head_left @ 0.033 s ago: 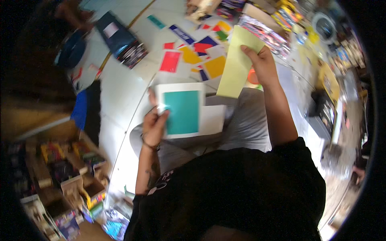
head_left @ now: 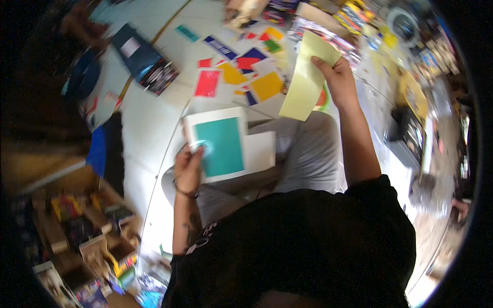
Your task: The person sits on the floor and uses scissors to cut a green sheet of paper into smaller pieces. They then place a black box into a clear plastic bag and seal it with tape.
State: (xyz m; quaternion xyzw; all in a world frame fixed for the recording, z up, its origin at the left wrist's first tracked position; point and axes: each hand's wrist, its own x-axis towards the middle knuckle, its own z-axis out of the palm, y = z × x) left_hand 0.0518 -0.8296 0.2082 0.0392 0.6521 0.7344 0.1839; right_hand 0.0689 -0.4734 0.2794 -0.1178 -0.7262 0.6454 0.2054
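Note:
My left hand [head_left: 188,167] grips a white sheet [head_left: 261,150] by its left edge, thumb on top. On that sheet lies a teal square [head_left: 219,147] with a white border around it. Up and to the right, my right hand [head_left: 335,77] pinches a long pale yellow strip of paper [head_left: 304,77] at its upper right side, and the strip hangs tilted. The two papers are apart. Beyond them on the tiled floor lie scattered cut pieces, among them a pink-red rectangle [head_left: 207,83], a yellow-orange piece [head_left: 267,86] and a dark blue strip with white lettering [head_left: 220,47].
A dark box-like package [head_left: 131,49] lies far left on the floor. Cardboard boxes with packets [head_left: 82,215] stand at lower left. On the right are a black box [head_left: 405,136] and clear plastic [head_left: 434,195]. Another person's arm shows at top left.
The white sheet with the teal square has moved slightly left and down with my left hand and tilted a little. The floor scene has shifted left in view. Both hands keep their hold.

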